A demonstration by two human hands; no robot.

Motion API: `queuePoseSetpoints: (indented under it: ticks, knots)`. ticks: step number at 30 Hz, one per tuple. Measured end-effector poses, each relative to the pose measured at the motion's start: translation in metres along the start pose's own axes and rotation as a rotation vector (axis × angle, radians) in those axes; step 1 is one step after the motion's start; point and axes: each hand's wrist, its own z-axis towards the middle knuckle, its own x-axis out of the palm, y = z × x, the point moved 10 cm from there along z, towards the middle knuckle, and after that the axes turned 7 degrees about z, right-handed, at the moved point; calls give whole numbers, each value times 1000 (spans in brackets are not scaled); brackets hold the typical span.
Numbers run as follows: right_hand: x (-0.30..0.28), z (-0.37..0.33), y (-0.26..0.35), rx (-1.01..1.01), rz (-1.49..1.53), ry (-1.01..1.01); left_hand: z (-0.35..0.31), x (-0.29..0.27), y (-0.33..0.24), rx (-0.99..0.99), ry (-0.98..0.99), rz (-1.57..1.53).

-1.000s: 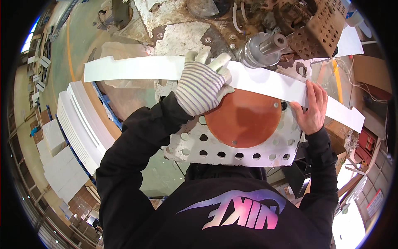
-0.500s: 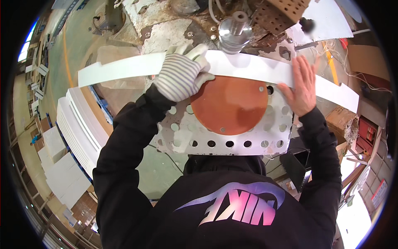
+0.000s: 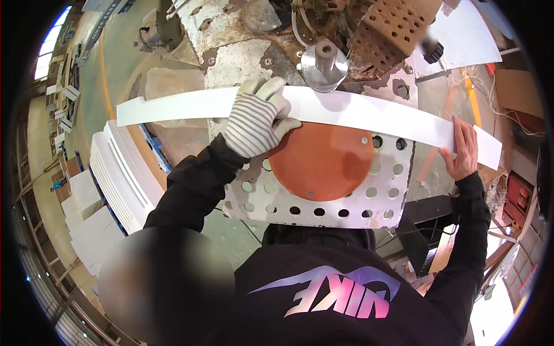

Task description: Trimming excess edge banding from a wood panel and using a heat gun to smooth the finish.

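A long, curved white strip [image 3: 363, 112], like a flat panel, lies across the machine in front of me, its ends notched. My left hand [image 3: 257, 120], in a striped white work glove, is closed over it left of the middle, thumb on the near edge. Toward the right end, my bare right hand [image 3: 463, 153] grips the same strip, fingers reaching over its face. A reddish-brown disc [image 3: 323, 164] sits on the hole-punched pale plate [image 3: 271, 212], just nearer to me than the strip. Against the strip's far edge stands a round metal spindle [image 3: 325, 64]; whether they touch I cannot tell.
Several curved white pieces [image 3: 118, 179] are stacked at the left. A perforated rusty metal box [image 3: 392, 29] stands on the machine at the back right, near a black knob [image 3: 434, 53]. Cardboard [image 3: 519, 95] and loose strings are farther right.
My right hand has slid right along the strip toward its end. My left hand keeps its grip beside the disc. The whole view has shifted slightly.
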Motion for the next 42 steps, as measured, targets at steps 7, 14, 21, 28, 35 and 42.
queuePoseSetpoints:
  ticks: [7,14,21,28,35,42]
  knots:
    - [10,14,17,-1,22,-11,21,13,-27,22,19,-87]
    - [12,24,33,2,18,-13,18,1,-25,41,-125,-94]
    - [16,35,51,19,36,-18,19,7,-23,43,-76,-130]
    - [21,45,68,26,60,-23,21,6,-24,64,-125,-160]
    - [26,48,85,37,22,-54,24,4,-32,71,-138,-145]
    - [32,24,58,207,-233,-36,17,7,-13,83,24,-79]
